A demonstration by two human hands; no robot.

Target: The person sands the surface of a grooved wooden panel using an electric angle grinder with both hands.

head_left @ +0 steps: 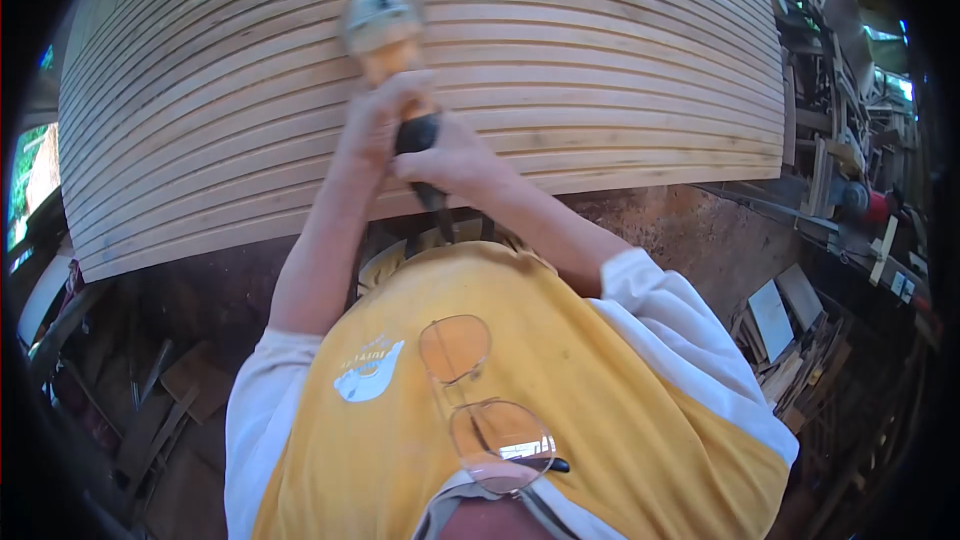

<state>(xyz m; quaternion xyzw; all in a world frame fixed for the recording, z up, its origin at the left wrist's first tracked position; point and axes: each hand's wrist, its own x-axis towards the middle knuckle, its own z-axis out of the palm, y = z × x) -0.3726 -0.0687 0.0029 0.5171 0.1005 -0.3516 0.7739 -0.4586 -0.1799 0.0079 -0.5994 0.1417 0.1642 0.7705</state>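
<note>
Both of my hands are closed on an angle grinder (392, 48), which is blurred by motion. Its grey head (382, 12) points away from me over a large wooden panel (620, 70) with many parallel grooves. My left hand (384, 108) wraps the orange body behind the head. Closer to me, my right hand (452, 154) grips the black rear end. A dark cord (436, 208) runs from there toward my waist. The underside of the head, and any disc on it, is hidden.
Glasses (470, 380) hang at the collar of my yellow shirt (600, 420). Wood offcuts (795, 340) are piled low on the right, beside a red tool (877, 206). More boards (165, 420) lie at lower left. The panel's near edge is just ahead of my body.
</note>
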